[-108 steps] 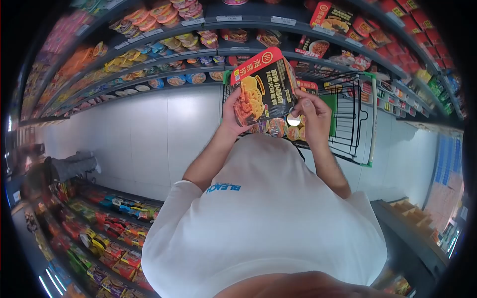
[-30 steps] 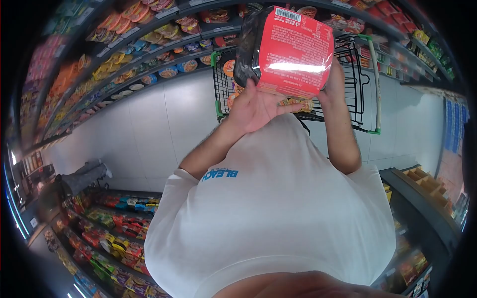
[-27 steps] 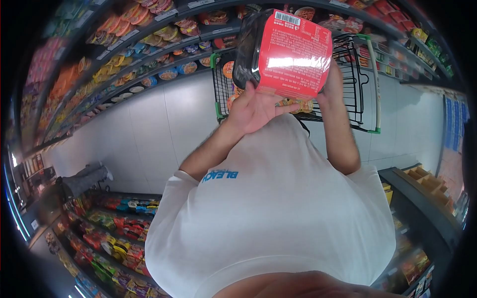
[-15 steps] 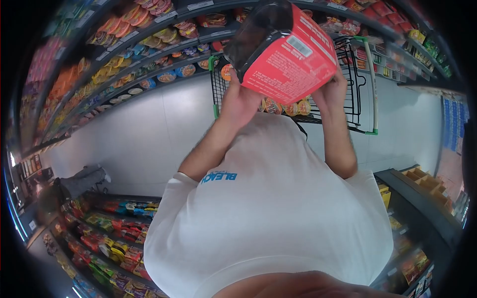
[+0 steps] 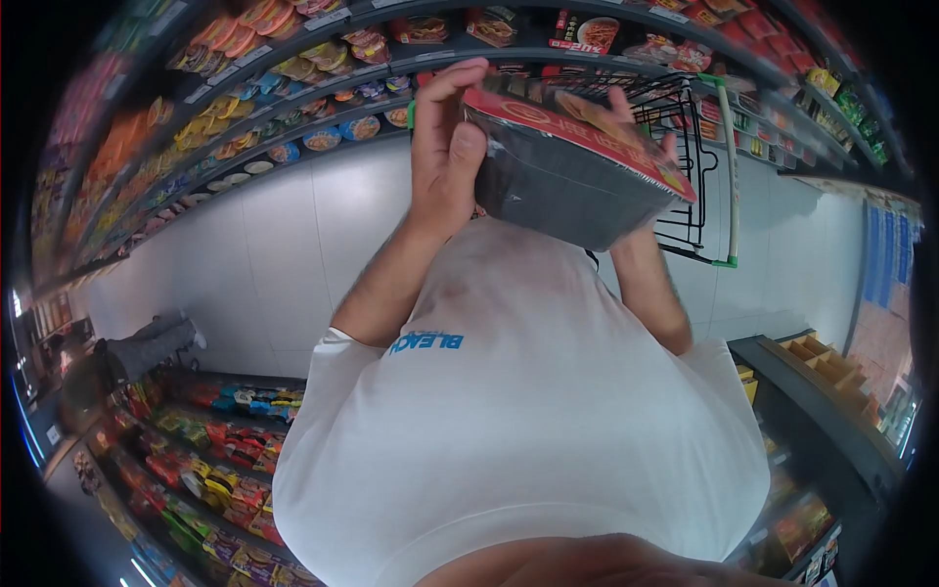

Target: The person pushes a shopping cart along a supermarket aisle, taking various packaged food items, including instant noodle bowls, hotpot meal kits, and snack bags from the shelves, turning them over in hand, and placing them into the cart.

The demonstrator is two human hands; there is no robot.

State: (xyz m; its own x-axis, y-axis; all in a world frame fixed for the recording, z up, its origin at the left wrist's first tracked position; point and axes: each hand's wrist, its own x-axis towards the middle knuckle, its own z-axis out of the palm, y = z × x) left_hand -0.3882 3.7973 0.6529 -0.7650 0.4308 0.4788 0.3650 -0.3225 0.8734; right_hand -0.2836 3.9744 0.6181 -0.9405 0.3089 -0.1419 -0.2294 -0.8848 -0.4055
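Note:
A black and red packaged food box (image 5: 577, 181) in clear wrap is held up in front of my chest, tilted. Its black side faces me, and part of its printed red top shows. My left hand (image 5: 448, 161) grips the box's left end, thumb on the near side and fingers along the upper edge. My right hand (image 5: 636, 230) is behind the box's right part. Some of its fingertips show beyond the far edge, while the palm is mostly hidden. Just past the box stands a black wire shopping cart (image 5: 696, 176) with green corners, partly covered by the box.
Shelves ahead carry bowl noodles (image 5: 321, 139) and a red packaged box (image 5: 584, 32). Behind me are racks of colourful packets (image 5: 235, 440). A person in grey trousers (image 5: 152, 350) is at the far left. Wooden compartments (image 5: 831, 367) stand at the right, by the pale floor (image 5: 284, 254).
Both hands have turned the food box: its red text-covered face with the barcode has gone out of sight, and the black side and printed top now show. The box has come slightly lower.

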